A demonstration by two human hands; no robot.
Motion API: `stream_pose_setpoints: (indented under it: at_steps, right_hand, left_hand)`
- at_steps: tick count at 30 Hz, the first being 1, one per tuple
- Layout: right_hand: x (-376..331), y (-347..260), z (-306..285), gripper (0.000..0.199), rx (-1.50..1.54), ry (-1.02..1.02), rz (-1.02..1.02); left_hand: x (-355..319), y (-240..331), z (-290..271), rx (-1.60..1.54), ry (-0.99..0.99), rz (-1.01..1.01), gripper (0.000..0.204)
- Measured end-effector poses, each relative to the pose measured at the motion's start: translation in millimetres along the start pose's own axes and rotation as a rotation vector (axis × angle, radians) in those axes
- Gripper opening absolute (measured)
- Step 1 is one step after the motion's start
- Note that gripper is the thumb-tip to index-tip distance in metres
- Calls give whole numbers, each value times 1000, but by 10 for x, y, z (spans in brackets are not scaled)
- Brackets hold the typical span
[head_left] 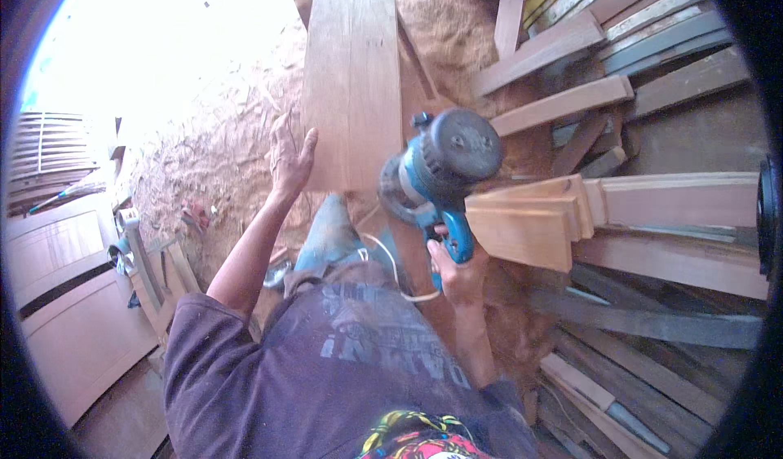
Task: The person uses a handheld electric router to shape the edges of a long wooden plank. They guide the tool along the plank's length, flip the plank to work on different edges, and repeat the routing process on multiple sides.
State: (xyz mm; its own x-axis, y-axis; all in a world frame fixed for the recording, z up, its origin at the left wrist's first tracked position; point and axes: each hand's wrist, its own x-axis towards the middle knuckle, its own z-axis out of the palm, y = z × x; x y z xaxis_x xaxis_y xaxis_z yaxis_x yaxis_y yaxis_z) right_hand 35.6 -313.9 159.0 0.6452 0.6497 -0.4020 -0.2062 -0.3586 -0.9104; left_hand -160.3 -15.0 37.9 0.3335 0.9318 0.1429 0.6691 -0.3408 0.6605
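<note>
A long pale wooden plank [351, 68] runs away from me up the middle of the view. My left hand [289, 156] presses on its near left edge, fingers spread against the wood. My right hand [458, 270] grips the blue handle of a blue and black electric power tool [436, 174], held just right of the plank's near end. The tool's white cord [391, 263] loops down past my right wrist.
Sawdust [220, 149] covers the ground to the left. Stacked boards and offcuts [652, 214] fill the right side, several pale shaped pieces [530, 218] lying beside the tool. Panelled wooden door pieces [65, 304] lie at the lower left, slatted frames [49, 145] above them.
</note>
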Motion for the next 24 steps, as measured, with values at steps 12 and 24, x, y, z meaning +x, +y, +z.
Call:
stream_pose_setpoints:
  at_steps: [12,24]
  right_hand:
    - [28,-459,-386,23,64,207,20]
    - [786,-977,-162,22,58,222,37]
  left_hand:
    - [-403,351,671,-462,-76,-585,70]
    - [461,478,536,-252,-417,-649,76]
